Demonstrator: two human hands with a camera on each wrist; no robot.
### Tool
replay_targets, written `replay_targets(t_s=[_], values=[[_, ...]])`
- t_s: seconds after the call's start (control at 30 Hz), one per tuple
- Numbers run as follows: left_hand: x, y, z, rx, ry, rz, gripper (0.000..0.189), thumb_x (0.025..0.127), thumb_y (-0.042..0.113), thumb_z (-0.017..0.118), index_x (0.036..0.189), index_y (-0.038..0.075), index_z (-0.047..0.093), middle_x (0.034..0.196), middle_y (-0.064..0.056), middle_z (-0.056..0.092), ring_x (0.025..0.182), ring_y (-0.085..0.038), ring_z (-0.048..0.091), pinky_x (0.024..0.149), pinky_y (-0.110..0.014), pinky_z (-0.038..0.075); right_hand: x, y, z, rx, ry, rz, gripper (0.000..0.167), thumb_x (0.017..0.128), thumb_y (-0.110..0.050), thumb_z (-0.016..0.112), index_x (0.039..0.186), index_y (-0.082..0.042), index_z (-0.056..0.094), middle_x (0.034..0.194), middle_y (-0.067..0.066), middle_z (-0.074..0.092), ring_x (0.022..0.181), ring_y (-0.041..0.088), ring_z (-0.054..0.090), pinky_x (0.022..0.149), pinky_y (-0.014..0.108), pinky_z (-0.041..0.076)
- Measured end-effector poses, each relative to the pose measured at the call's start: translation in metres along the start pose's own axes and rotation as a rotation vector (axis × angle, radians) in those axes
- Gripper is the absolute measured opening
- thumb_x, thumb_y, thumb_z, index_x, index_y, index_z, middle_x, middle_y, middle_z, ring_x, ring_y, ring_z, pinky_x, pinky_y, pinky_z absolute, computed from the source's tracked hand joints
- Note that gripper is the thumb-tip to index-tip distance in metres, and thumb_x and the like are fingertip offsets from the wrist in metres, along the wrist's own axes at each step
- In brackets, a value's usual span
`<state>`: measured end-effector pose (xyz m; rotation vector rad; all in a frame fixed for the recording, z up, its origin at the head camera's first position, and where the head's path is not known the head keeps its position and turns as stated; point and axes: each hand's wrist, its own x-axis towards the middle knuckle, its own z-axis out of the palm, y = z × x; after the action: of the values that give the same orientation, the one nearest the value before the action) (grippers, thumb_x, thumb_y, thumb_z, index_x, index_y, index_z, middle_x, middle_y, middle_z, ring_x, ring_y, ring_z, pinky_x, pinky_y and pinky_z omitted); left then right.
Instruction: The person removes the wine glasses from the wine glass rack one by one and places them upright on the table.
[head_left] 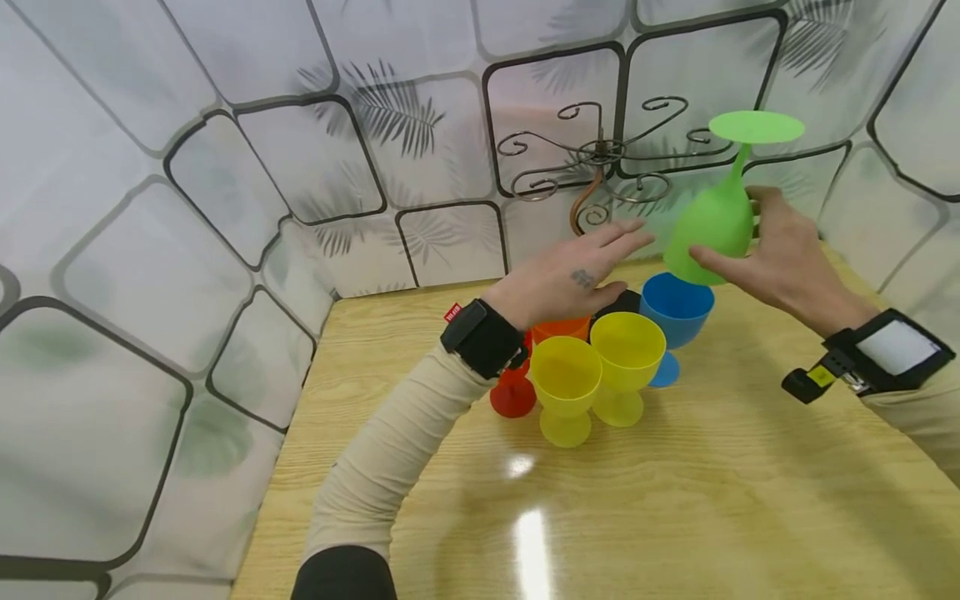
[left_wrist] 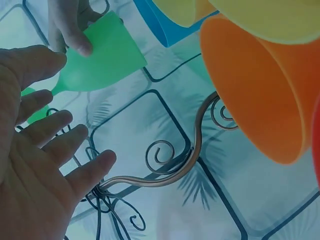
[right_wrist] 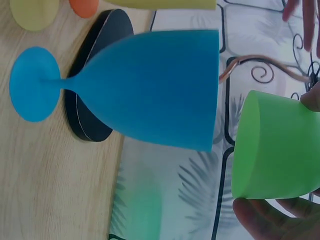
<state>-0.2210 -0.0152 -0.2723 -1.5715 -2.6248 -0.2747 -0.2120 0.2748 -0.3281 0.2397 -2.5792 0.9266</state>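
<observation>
My right hand (head_left: 787, 242) grips a green goblet (head_left: 712, 221) by its bowl and holds it upside down, foot upward, above and behind the blue goblet (head_left: 677, 308). Its thumb lies on the near side of the bowl. My left hand (head_left: 573, 271) is in the air over the standing goblets with its fingers extended, holding nothing; the left wrist view shows its bare palm. Beneath it stand two yellow goblets (head_left: 566, 379), an orange goblet (left_wrist: 260, 90) and a red goblet (head_left: 513, 396), the last two partly hidden by the left hand and wrist.
Behind the goblets rises a metal stand with a curved copper-coloured stem (head_left: 585, 204) and scrolled wire arms (head_left: 600, 152); its round black base (right_wrist: 85, 95) sits on the wooden table (head_left: 675, 500). A patterned curtain (head_left: 442, 167) hangs along the back and left.
</observation>
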Motion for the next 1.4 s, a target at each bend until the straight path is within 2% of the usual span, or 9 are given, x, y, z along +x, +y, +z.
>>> replay_targets(t_s=[0.07,0.13,0.23,0.43,0.57,0.73,0.87,1.07,1.4], values=[[0.001,0.002,-0.001,0.021,0.000,0.010,0.063,0.104,0.026,0.059,0.159,0.010,0.033,0.168,-0.010,0.026,0.145,-0.020,0.044,0.116,-0.021,0.037,-0.004,-0.002,0.000,0.005,0.003,-0.024,0.089,0.087,-0.034,0.077,0.153,0.003,0.032,0.136,0.040,0.049,0.102,0.056,0.057,0.068,0.026,0.054],[0.003,0.003,-0.001,0.054,-0.002,0.022,0.063,0.104,0.025,0.059,0.160,0.010,0.033,0.169,-0.009,0.024,0.148,-0.019,0.040,0.117,-0.020,0.035,-0.007,-0.003,0.000,0.008,0.005,-0.050,0.088,0.086,-0.033,0.078,0.152,0.004,0.033,0.134,0.039,0.050,0.100,0.054,0.058,0.063,0.008,0.040],[0.005,0.006,-0.001,0.114,-0.009,0.033,0.065,0.104,0.026,0.060,0.160,0.013,0.031,0.170,-0.008,0.021,0.149,-0.017,0.039,0.114,-0.017,0.036,-0.012,-0.005,0.001,0.015,0.003,-0.077,0.087,0.086,-0.031,0.079,0.152,0.004,0.033,0.133,0.038,0.051,0.099,0.053,0.059,0.062,0.000,0.031],[0.007,0.010,0.000,0.165,0.021,0.065,0.065,0.103,0.018,0.061,0.160,0.013,0.031,0.170,-0.008,0.021,0.154,-0.019,0.029,0.118,-0.020,0.033,-0.018,-0.008,0.003,0.013,0.006,-0.103,0.086,0.085,-0.030,0.080,0.150,0.005,0.035,0.130,0.036,0.052,0.099,0.052,0.060,0.063,-0.002,0.032],[0.009,0.014,0.000,0.265,0.033,0.080,0.057,0.106,0.011,0.050,0.161,0.016,0.032,0.171,-0.006,0.020,0.157,-0.021,0.021,0.126,-0.031,0.022,-0.020,-0.010,0.003,0.017,0.010,-0.120,0.084,0.085,-0.029,0.080,0.148,0.005,0.037,0.130,0.035,0.053,0.097,0.051,0.062,0.062,-0.002,0.033],[0.012,0.022,-0.001,0.385,0.032,0.112,0.054,0.109,0.011,0.045,0.161,0.020,0.033,0.171,-0.005,0.018,0.158,-0.022,0.015,0.126,-0.040,0.024,-0.024,-0.012,0.001,0.017,0.013,-0.149,0.083,0.084,-0.028,0.081,0.147,0.004,0.038,0.125,0.031,0.057,0.093,0.047,0.063,0.060,-0.001,0.036],[0.016,0.027,-0.002,0.461,0.047,0.152,0.055,0.108,0.006,0.045,0.160,0.021,0.036,0.171,-0.005,0.019,0.159,-0.025,0.012,0.128,-0.043,0.018,-0.028,-0.015,0.002,0.007,0.024,-0.199,0.082,0.082,-0.024,0.084,0.147,0.002,0.041,0.113,0.024,0.061,0.084,0.028,0.063,0.056,0.003,0.041],[0.021,0.033,-0.003,0.558,0.050,0.205,0.063,0.105,0.001,0.048,0.161,0.026,0.032,0.171,-0.006,0.017,0.159,-0.028,0.009,0.128,-0.048,0.012,-0.038,-0.024,0.003,-0.010,0.063,-0.309,0.090,0.074,-0.017,0.089,0.150,-0.004,0.043,0.111,0.016,0.064,0.074,-0.005,0.052,0.055,0.007,0.044],[0.025,0.047,-0.001,0.667,0.018,0.296,0.077,0.101,0.008,0.060,0.163,0.034,0.022,0.172,-0.007,0.012,0.159,-0.031,0.006,0.125,-0.053,-0.008,-0.054,-0.037,0.001,-0.048,0.049,-0.351,0.080,0.075,-0.012,0.087,0.141,0.001,0.046,0.088,0.008,0.061,0.063,0.014,0.061,0.059,0.008,0.045]])
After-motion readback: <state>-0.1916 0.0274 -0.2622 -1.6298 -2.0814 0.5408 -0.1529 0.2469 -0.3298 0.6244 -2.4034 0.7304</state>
